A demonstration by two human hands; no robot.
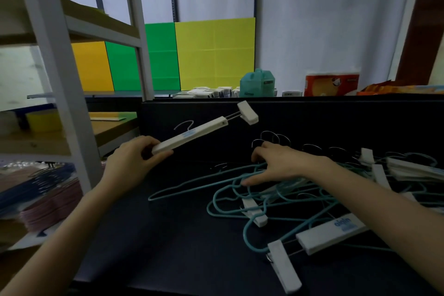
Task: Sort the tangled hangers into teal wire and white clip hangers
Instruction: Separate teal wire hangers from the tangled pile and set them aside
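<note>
Left side: a shelf unit (60, 79) stands beside the dark table (168, 243). No sorted pile of hangers shows on this side of the table.

The left hand (134, 161) grips one end of a white clip hanger (192, 136). It is held clear of the table, tilted up to the right, with its end clip (247, 112) highest.

Centre: the right hand (283, 166) lies flat, fingers spread, pressing on the teal wire hangers (230, 202). No wire is plainly pinched.

Right side: a second white hanger (329, 233) lies at the near edge with teal wire across it. A loose-looking white clip (254, 215) sits under the teal loops. A stack of white hangers (408, 170) lies at the far right, partly within the tangle.

Progress, as judged: early. One white hanger is free of the heap; the bulk remains interlocked and neither group is laid out apart.

Count: white clip hangers, one in hand, one near, probably one buried, and several stacked. The stack is blurred and cannot be counted exactly. Teal wire hangers: at least four, overlapping too closely for a firm figure.
</note>
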